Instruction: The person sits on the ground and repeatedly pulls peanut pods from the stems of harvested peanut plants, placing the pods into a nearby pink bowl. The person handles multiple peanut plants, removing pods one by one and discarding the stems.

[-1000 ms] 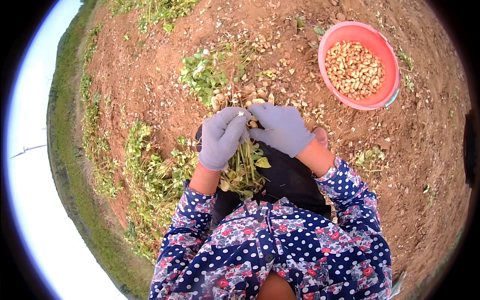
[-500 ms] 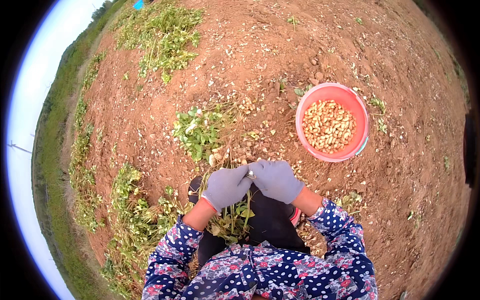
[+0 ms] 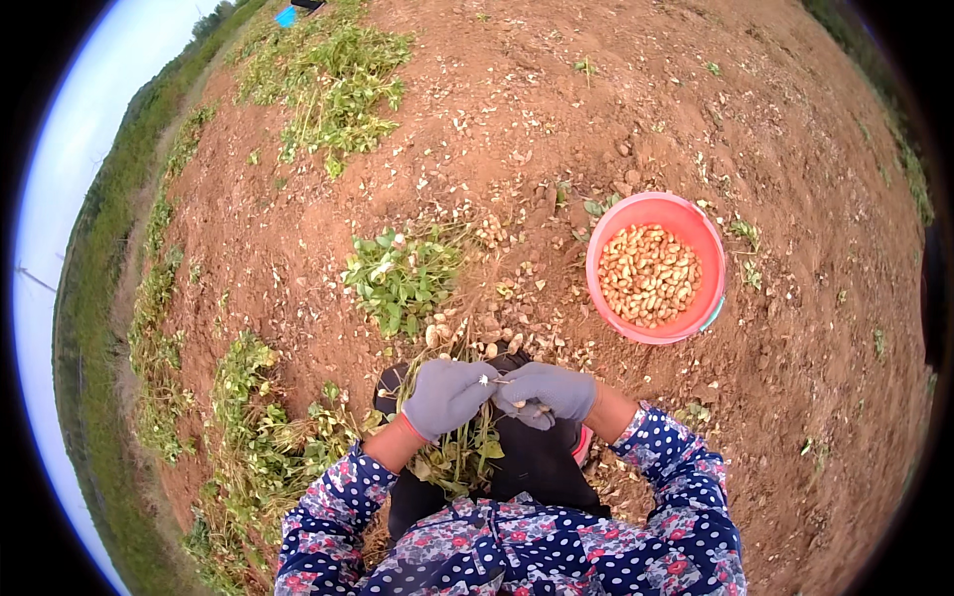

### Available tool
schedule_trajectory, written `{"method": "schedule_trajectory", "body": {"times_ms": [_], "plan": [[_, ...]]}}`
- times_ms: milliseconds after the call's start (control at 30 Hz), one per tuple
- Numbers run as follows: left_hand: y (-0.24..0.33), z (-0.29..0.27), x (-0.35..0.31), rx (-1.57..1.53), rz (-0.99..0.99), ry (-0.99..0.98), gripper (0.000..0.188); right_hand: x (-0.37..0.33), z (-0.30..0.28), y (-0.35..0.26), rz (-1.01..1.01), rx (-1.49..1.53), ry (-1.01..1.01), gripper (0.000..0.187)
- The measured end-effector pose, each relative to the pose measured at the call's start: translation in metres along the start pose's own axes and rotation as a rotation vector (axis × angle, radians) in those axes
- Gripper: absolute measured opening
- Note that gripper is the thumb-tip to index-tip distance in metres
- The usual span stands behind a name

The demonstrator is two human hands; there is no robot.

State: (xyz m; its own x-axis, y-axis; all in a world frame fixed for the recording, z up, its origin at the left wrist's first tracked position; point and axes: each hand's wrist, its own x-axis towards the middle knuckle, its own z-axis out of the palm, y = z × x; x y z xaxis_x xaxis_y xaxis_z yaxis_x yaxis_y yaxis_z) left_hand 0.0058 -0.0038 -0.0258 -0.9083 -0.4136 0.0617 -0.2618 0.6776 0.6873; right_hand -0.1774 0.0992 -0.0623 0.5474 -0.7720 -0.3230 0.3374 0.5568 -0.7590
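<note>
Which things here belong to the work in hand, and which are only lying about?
In the job: left hand; right hand; plant in the left hand; probably the pink bucket and its peanuts.
Apparently lying about: leafy plant ahead; plants at the left; farther plants.

Grey-gloved hands (image 3: 449,395), dotted navy sleeves (image 3: 678,465)

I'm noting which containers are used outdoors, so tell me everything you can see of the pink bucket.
The bucket is round, pinkish red and plastic-looking, with a smooth rim and a teal strip along its lower-right edge. It appears upright on reddish-brown soil, its mouth open toward the camera, ahead and to the right of the gloved right hand. Tan, unshelled peanuts cover its bottom; their depth is unclear. Neither hand touches it.
</note>
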Motion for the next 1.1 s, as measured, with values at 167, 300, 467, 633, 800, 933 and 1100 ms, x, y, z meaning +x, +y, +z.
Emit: {"method": "schedule_trajectory", "body": {"times_ms": [167, 300, 467, 633, 800, 933, 1100], "plan": [[-0.011, -0.006, -0.002, -0.759, -0.558, 0.173, 0.015, -0.013, 0.037, 0.050, -0.086, -0.286, -0.535, 0.031], [-0.007, -0.004, -0.009, -0.778, -0.541, 0.194, 0.014, -0.058, 0.023, 0.028, -0.150, -0.046, 0.070, 0.029], [-0.002, -0.003, -0.023, -0.736, -0.513, 0.218, 0.017, -0.065, -0.138, 0.071, -0.693, 1.136, 0.604, 0.022], [-0.002, -0.002, -0.025, -0.696, -0.471, 0.244, 0.018, -0.079, -0.219, 0.063, -1.353, 1.649, 0.562, 0.061], [0.001, -0.003, -0.019, -0.754, -0.504, 0.277, 0.018, -0.017, -0.161, 0.062, -1.090, 1.092, 0.505, 0.050], [-0.007, -0.006, -0.026, -0.790, -0.487, 0.251, 0.016, 0.007, -0.019, 0.045, -0.518, 0.052, 0.595, 0.041], [-0.008, -0.004, -0.021, -0.799, -0.471, 0.227, 0.016, 0.010, 0.020, 0.015, -0.427, -0.796, 0.639, 0.057]]}}
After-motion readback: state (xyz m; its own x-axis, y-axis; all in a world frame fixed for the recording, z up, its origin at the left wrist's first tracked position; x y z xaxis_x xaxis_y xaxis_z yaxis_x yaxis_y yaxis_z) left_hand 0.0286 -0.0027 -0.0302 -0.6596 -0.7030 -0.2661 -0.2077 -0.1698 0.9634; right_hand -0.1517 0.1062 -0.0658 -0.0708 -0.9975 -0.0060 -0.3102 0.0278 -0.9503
